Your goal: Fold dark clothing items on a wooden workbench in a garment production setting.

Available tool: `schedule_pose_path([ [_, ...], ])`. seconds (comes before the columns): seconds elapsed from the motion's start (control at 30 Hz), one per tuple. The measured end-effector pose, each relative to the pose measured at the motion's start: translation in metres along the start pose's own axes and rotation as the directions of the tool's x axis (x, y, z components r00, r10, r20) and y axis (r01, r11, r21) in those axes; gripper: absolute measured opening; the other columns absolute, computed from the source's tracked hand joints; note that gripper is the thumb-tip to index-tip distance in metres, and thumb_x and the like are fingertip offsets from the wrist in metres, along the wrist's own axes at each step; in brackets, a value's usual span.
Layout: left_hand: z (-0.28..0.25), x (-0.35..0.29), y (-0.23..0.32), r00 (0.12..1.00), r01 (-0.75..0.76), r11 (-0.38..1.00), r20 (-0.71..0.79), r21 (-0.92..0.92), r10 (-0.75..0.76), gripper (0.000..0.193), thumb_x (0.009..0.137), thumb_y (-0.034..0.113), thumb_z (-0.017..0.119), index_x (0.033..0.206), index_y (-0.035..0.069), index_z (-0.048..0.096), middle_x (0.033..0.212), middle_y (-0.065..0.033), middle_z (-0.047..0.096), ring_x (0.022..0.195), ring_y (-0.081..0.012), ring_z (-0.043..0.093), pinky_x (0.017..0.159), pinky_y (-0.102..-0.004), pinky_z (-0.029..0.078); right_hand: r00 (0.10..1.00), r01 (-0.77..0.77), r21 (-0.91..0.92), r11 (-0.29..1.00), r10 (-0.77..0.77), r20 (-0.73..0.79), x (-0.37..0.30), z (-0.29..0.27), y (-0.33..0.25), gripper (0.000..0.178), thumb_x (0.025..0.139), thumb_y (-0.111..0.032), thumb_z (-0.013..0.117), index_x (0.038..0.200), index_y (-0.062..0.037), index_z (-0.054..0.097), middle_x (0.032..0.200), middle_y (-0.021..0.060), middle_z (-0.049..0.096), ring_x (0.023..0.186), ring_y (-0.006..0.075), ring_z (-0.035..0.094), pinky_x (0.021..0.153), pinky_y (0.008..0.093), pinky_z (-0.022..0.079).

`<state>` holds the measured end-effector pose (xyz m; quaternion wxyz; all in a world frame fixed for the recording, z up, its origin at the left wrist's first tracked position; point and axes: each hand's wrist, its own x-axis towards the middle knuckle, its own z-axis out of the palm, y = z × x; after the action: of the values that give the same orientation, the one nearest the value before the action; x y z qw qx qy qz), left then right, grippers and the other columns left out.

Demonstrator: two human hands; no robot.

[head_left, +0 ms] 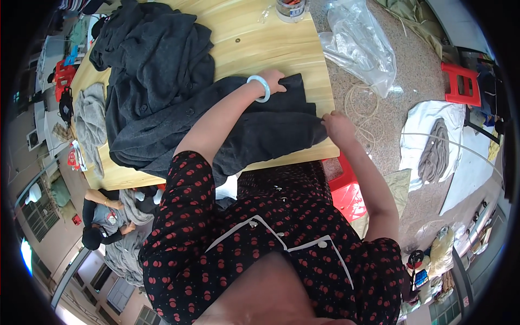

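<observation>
A dark grey coat (157,81) with buttons lies bunched over the wooden table (265,43). One long piece of it, apparently a sleeve or the hem, stretches to the right along the near edge. My left hand (269,81), with a pale bangle at its wrist, rests on the upper side of this piece, its fingers curled on the cloth. At the table's right edge my right hand (339,129) pinches the end of the same piece between thumb and fingers. Some of the fingertips of both hands are hidden.
Beyond the coat are a clear jar (291,10) and a small round button (237,40). A light grey garment (91,116) hangs at the table's left. Red stools (460,84) and plastic sheeting (360,43) are on the right. A co-worker (111,214) handles grey cloth at lower left.
</observation>
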<state>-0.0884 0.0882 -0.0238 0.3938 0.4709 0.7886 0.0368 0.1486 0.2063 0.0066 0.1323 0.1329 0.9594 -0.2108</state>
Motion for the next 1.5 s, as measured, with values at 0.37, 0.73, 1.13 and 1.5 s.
schedule_pose_path([
  [0.37, -0.114, -0.143, 0.073, 0.96, -0.258, 0.487, -0.28, -0.835, 0.028, 0.019, 0.075, 0.014, 0.064, 0.088, 0.001, 0.059, 0.078, 0.0006, 0.059, 0.069, -0.0041, 0.051, 0.063, -0.0188, 0.044, 0.675, 0.702, 0.011, 0.712, -0.66, -0.329, -0.001, -0.165, -0.142, 0.014, 0.065, -0.008, 0.058, 0.078, -0.0089, 0.053, 0.072, 0.0045, 0.053, 0.067, 0.0204, 0.055, 0.057, 0.031, 0.044],
  [0.73, -0.058, -0.142, 0.059, 0.921, -0.249, 0.465, -0.357, -0.85, -0.158, 0.023, 0.077, 0.019, 0.058, 0.084, -0.002, 0.059, 0.072, -0.0036, 0.059, 0.064, -0.0075, 0.051, 0.059, -0.0225, 0.043, 0.878, 0.461, 0.309, 0.832, -0.377, -0.295, 0.029, -0.13, -0.115, 0.013, 0.072, -0.004, 0.049, 0.085, -0.0026, 0.051, 0.079, 0.0141, 0.055, 0.074, 0.0312, 0.054, 0.064, 0.0368, 0.044],
  [1.13, -0.043, -0.122, 0.053, 0.962, -0.206, 0.196, -0.235, -0.959, -0.142, 0.021, 0.08, 0.019, 0.054, 0.087, 0.0, 0.059, 0.076, -0.0035, 0.06, 0.068, -0.0092, 0.053, 0.064, -0.0228, 0.043, 0.806, 0.436, -0.033, 0.899, -0.407, -0.43, 0.039, -0.122, -0.114, 0.019, 0.075, -0.004, 0.053, 0.094, -0.0004, 0.051, 0.081, 0.0185, 0.054, 0.076, 0.0339, 0.054, 0.067, 0.0394, 0.044],
  [1.5, -0.045, -0.122, 0.064, 0.804, -0.31, 0.684, -0.566, -0.661, -0.183, 0.032, 0.074, 0.03, 0.056, 0.077, -0.001, 0.059, 0.073, -0.0221, 0.057, 0.071, -0.0348, 0.054, 0.065, -0.0371, 0.042, 0.887, 0.401, 0.04, 0.915, -0.376, -0.268, 0.033, -0.125, -0.106, 0.013, 0.074, 0.001, 0.046, 0.085, 0.0021, 0.051, 0.077, 0.0185, 0.051, 0.074, 0.0352, 0.052, 0.068, 0.0405, 0.043],
])
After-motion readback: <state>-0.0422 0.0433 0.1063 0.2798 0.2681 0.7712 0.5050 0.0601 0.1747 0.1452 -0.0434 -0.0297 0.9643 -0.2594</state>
